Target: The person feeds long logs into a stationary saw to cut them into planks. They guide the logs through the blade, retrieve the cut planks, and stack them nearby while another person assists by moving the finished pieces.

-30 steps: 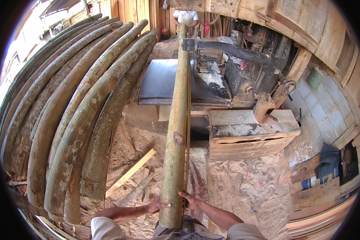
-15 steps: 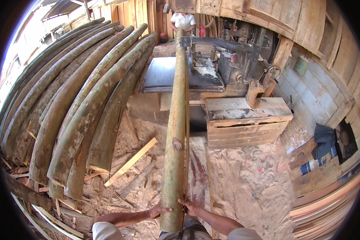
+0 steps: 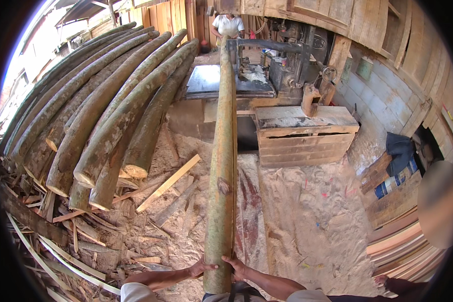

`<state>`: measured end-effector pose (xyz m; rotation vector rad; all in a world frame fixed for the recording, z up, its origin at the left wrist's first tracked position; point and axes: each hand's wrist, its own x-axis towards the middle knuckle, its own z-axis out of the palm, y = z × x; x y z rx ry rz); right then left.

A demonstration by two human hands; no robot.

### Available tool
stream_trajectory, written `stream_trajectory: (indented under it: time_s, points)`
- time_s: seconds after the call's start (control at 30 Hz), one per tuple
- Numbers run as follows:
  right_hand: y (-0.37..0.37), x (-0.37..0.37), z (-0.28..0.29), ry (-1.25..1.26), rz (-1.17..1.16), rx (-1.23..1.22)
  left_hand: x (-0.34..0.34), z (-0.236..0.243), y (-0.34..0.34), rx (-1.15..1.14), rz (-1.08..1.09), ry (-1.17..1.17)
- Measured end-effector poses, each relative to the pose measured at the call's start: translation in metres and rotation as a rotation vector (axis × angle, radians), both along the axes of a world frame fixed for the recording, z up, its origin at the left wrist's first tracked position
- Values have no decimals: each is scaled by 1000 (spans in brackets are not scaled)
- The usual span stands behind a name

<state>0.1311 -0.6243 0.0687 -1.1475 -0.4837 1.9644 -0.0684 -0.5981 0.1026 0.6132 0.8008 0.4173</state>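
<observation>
A long, bark-covered log runs straight away from me, with a narrow gap or cut line along its right side. My left hand grips its near end from the left. My right hand is wrapped on the right side, thumb on top. Its fingers are partly hidden by the wood. Farther on, the log lies across the metal table of a sawing machine, under a dark horizontal arm. Beyond the machine, a person in a white shirt stands at the log's far end.
Many unsawn logs are stacked at left. A loose plank and offcuts lie on the sawdust floor. A wooden box stands right of the log, with stacked boards farther right. Another person's hand shows at lower right.
The view has shifted slightly, so machine and box sit higher. Another person has come into view at the right edge. Both my hands keep their hold on the log.
</observation>
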Motion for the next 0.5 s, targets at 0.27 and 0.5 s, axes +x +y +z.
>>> stream_trajectory:
  time_s: [0.27,0.5]
  points:
    - [-107,-27,1,12,56,-5,-25,-14,-108,45,7,16]
    - [-211,-44,12,58,19,122,-40,-10,-214,10,-29,11]
